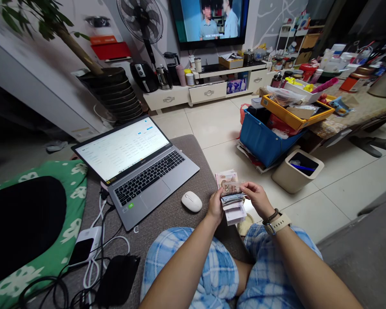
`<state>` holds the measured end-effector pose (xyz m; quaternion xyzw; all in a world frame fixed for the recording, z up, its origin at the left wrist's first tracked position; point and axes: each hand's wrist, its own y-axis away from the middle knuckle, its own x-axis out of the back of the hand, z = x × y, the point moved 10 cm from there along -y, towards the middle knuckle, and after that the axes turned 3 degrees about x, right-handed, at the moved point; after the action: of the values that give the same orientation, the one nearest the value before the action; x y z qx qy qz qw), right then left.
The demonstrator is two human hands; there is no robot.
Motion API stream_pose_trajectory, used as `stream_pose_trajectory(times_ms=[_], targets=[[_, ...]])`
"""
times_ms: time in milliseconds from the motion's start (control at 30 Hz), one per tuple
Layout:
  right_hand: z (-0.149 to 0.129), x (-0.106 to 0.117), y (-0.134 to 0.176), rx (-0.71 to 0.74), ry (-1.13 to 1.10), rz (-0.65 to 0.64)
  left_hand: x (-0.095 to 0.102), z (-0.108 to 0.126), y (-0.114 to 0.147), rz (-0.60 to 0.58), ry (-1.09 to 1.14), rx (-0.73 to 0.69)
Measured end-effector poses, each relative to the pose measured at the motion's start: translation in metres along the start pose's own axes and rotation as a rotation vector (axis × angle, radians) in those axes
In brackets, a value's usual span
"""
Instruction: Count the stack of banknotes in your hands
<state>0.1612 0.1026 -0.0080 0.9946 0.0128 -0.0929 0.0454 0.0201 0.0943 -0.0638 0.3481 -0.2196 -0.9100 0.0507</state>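
Observation:
A folded stack of banknotes (234, 214) is held between my two hands above my lap, near the sofa's edge. My left hand (215, 206) grips the stack from its left side. At the upper right, my right hand (256, 198) pinches the edge of a brownish note marked 20 (230, 188). Further notes stick out beyond it, and bluish folded edges show below. A wristwatch with a pale strap (280, 222) and a dark bracelet are on my right wrist. Just left of my left hand, a white mouse (191, 201) lies on the grey cushion (186, 159).
An open laptop (148, 180) sits to the left, with cables and a black pouch (117, 279) nearer me. On the floor at right stand a beige bin (286, 176) and a blue box (260, 139). A cluttered table (357, 101) is beyond; a fan (140, 21) and a TV (209, 40) are at the back.

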Motion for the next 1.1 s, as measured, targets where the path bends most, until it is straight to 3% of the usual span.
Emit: stream_pose_trajectory(times_ms=[700,1100], targets=[[0.0029,0.0003,-0.0037,0.056,-0.009,-0.033,0.0006,0.0027,0.0016,0.003,-0.027,-0.030],[0.0010,0.0066,-0.0026,0.029,0.026,0.040,0.0003,0.0067,0.0074,0.037,-0.051,-0.014]])
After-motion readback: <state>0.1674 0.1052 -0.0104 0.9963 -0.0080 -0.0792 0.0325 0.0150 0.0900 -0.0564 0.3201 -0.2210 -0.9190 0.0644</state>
